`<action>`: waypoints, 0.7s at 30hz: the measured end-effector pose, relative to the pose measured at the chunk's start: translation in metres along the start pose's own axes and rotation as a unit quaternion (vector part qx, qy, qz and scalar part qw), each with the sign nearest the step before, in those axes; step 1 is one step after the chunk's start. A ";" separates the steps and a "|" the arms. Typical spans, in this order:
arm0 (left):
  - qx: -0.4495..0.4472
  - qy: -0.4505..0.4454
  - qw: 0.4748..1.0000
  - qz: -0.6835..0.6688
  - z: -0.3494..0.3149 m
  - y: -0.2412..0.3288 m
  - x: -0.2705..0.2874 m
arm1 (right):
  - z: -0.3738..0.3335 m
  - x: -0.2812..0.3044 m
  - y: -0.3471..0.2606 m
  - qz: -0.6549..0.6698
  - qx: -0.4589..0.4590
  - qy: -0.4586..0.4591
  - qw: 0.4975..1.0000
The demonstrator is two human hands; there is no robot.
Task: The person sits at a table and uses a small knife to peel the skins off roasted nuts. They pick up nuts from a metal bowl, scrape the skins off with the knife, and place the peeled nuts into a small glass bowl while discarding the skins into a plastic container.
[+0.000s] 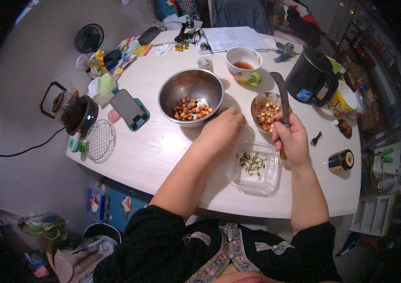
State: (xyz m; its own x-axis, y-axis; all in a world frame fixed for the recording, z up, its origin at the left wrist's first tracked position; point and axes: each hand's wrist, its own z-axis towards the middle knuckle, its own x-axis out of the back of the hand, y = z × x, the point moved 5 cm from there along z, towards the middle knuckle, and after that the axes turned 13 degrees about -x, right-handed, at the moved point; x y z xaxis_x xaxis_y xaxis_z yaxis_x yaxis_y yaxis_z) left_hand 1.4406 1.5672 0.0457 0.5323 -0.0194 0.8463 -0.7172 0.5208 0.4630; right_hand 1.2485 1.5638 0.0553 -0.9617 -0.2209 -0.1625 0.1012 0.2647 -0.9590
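My right hand (292, 141) grips a knife (283, 99) by its handle, the dark, slightly curved blade pointing up and away over a small metal bowl (255, 104). Pale-brown split nut-like pieces (267, 113) fill that bowl. Between it and a larger steel bowl (168, 96) is my left hand (226, 125), back up and fingers curled; anything in them is hidden. Several round, reddish-brown nut-like pieces (188, 111) lie in the steel bowl. Below my hands, a clear plastic container (270, 181) holds thin green slivers (252, 162).
At the far side stand a mug (238, 54) with brown liquid and a black kettle (306, 75). A lidded jar (341, 161) and a short cable (316, 138) lie rightward. Leftward are a phone on a stand (128, 108), a wire rack (100, 140) and a glass teapot (63, 106).
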 end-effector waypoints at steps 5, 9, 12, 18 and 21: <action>-0.065 0.134 0.987 -0.058 0.006 0.032 0.030 | -0.002 -0.003 -0.001 0.014 0.010 -0.028 0.999; -0.091 0.175 0.950 -0.244 0.007 0.050 0.041 | -0.009 -0.009 -0.004 0.010 -0.013 -0.038 0.999; -0.163 0.194 0.913 -0.319 0.008 0.054 0.028 | -0.010 -0.010 -0.002 -0.003 -0.006 -0.083 0.997; -0.180 0.193 0.916 -0.303 0.009 0.052 0.026 | -0.016 -0.016 -0.006 0.025 -0.007 -0.102 0.994; -0.186 0.216 0.909 -0.305 0.010 0.051 0.028 | -0.018 -0.018 -0.008 0.035 0.007 -0.107 0.994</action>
State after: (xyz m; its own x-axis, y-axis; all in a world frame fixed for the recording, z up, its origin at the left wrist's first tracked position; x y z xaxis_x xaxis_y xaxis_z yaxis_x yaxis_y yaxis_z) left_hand 1.4146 1.5846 0.0955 0.9642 -0.1070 0.2428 -0.0700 0.7800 0.6218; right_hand 1.2604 1.5822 0.0697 -0.8757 -0.3982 -0.2732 0.1710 0.2735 -0.9465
